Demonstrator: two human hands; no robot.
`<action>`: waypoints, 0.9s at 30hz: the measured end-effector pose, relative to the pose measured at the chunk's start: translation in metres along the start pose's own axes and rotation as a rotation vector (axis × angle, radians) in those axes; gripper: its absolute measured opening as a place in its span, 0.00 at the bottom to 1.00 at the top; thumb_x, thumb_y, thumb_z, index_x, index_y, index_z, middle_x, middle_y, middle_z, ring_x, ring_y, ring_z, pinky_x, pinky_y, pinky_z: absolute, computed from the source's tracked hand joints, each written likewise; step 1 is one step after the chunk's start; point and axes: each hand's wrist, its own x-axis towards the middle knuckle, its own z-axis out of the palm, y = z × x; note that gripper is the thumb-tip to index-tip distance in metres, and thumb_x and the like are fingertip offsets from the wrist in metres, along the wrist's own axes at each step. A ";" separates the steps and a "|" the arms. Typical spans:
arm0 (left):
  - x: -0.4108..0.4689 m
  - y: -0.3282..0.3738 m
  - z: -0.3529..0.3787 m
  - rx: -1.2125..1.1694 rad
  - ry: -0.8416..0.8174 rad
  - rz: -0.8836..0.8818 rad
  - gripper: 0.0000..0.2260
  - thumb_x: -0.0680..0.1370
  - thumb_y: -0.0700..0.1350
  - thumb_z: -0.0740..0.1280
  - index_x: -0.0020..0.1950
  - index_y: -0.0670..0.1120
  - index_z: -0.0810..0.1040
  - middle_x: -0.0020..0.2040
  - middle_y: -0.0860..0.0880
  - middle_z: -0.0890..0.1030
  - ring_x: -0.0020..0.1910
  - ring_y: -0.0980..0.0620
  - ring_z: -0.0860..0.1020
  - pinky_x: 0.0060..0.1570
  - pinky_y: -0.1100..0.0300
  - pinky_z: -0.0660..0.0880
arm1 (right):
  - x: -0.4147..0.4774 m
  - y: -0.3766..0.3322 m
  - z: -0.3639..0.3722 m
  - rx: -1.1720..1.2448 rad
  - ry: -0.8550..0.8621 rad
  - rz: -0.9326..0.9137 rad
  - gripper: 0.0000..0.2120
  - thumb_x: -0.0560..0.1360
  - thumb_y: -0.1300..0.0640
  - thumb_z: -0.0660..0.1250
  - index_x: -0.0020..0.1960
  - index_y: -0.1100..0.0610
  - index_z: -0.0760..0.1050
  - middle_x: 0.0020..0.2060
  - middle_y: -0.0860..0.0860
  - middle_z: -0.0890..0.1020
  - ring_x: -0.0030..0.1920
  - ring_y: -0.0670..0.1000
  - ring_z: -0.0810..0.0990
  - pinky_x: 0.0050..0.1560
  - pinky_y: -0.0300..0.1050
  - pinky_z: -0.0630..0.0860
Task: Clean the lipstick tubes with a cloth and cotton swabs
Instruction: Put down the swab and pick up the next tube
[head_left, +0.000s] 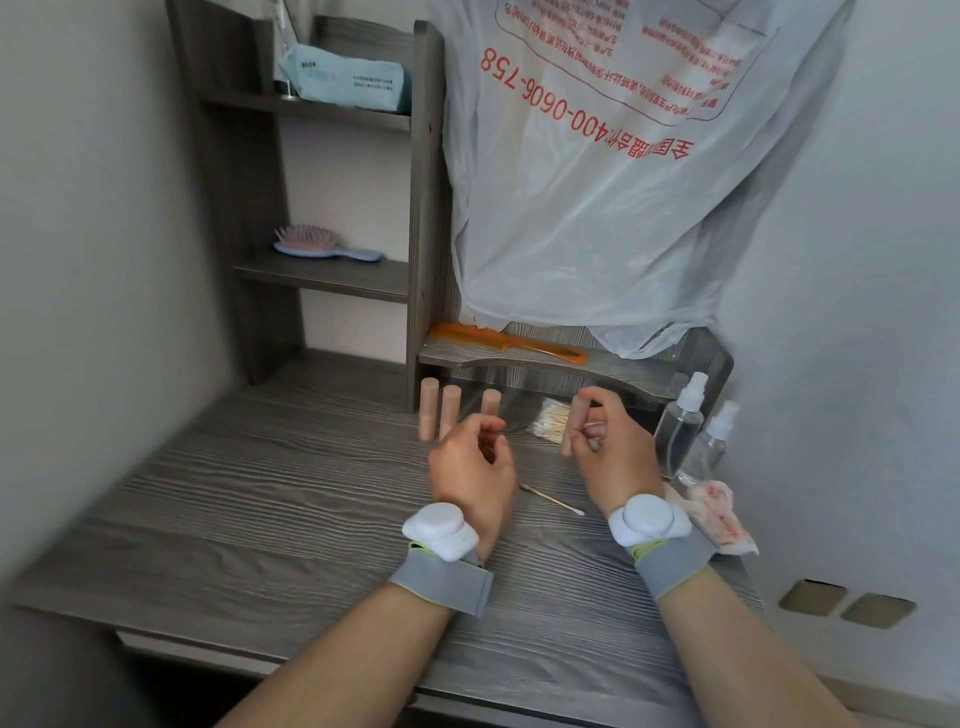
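Three pale pink lipstick tubes stand at the back of the desk: two side by side (430, 410) (450, 415) and one (491, 404) just beyond my left hand (472, 462). That hand hovers over the desk with loosely curled fingers, and I see nothing in it. My right hand (610, 452) grips a fourth lipstick tube (571, 423) upright, with what looks like a thin cotton swab (593, 425) pinched against it. A used cotton swab (550, 500) lies on the desk between my wrists. A red-stained white cloth (719, 512) lies by my right wrist.
A bag of cotton swabs (550, 423) lies behind my hands. Two clear spray bottles (683, 421) (716, 441) stand at the right. An orange comb (511, 343) lies on the low shelf, a hairbrush (324, 244) on the left shelf. A plastic bag (623, 197) hangs above.
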 end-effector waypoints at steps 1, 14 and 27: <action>0.000 0.000 0.000 0.001 0.002 -0.002 0.05 0.76 0.40 0.69 0.50 0.47 0.82 0.44 0.52 0.85 0.43 0.55 0.82 0.48 0.65 0.78 | 0.000 0.001 0.000 -0.002 -0.002 0.002 0.19 0.75 0.62 0.68 0.63 0.48 0.71 0.45 0.43 0.78 0.42 0.35 0.75 0.40 0.24 0.66; 0.000 0.012 -0.007 0.013 -0.006 -0.094 0.14 0.75 0.39 0.69 0.61 0.47 0.76 0.39 0.55 0.79 0.39 0.59 0.76 0.43 0.76 0.65 | -0.005 -0.012 -0.002 -0.037 0.289 -0.171 0.18 0.76 0.59 0.69 0.65 0.53 0.74 0.52 0.47 0.77 0.51 0.47 0.76 0.54 0.44 0.73; 0.001 0.011 -0.010 0.105 -0.130 -0.053 0.16 0.77 0.41 0.66 0.65 0.49 0.76 0.68 0.48 0.76 0.60 0.47 0.79 0.48 0.63 0.72 | 0.004 -0.046 0.030 -0.092 -0.221 -0.189 0.28 0.77 0.57 0.67 0.74 0.47 0.64 0.63 0.45 0.78 0.45 0.44 0.76 0.59 0.43 0.73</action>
